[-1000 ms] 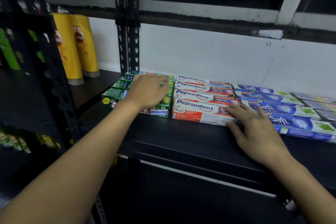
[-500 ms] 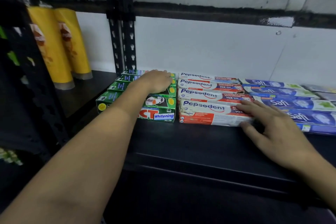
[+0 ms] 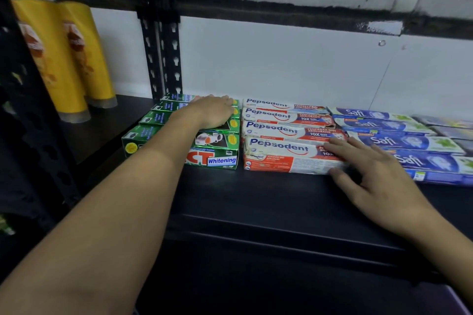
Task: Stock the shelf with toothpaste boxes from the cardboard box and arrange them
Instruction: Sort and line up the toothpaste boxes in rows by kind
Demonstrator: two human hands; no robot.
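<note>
The left hand and right hand are bare, with slim fingers. The left arm is bare along its whole visible length; the right arm is bare along the forearm that shows.

Boxes were laid flat in rows on the black shelf: green whitening boxes just left of the Pepsodent boxes, blue Saft boxes just right.

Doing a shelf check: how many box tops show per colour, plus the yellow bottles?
Green boxes: 4
Red-and-white Pepsodent boxes: 4
Blue Saft boxes: 4
Yellow bottles: 2
Total: 14
Pale boxes at far right are cut off, uncounted.
</note>
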